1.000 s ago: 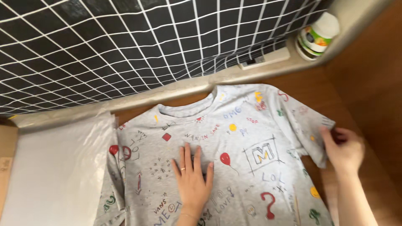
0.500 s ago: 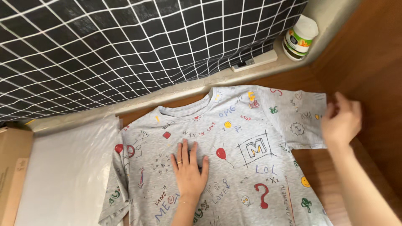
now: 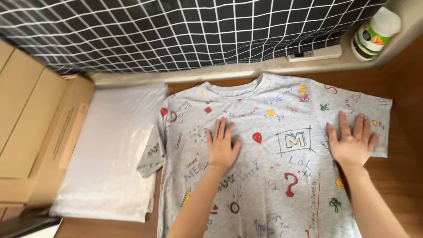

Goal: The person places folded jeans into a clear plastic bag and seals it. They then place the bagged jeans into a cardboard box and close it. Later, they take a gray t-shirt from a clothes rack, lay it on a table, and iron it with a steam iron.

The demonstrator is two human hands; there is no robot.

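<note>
**Both palms flat on grey printed T-shirt; sleeve and plastic edge are the weak points**

A grey T-shirt covered in coloured doodles lies face up on the wooden counter, collar at 12 o'clock towards the ledge. The left hand rests on the chest, at about 10 o'clock from the shirt's middle, fingers spread and flat, gripping nothing. The right hand lies at 3 o'clock, where the sleeve meets the body, fingers likewise splayed and pressing down, holding nothing.

The sleeve at 9 o'clock is crumpled and overlaps the edge of a stack of clear plastic bags. Flat cardboard boxes stand further out at 9 o'clock. A white bottle with a green label lies on its side on the ledge at 1 o'clock, beside a white socket strip. A black cloth with a white grid fills the 12 o'clock side.

Risks, as judged: the rumpled sleeve may keep its creases if only the right side is pressed. Cloth resting on slick plastic could slide under a sideways stroke. Uneven pressure from the two palms may drag the fabric askew. The bottle, being on its side, could roll off the ledge onto the shirt if the ledge is knocked
</note>
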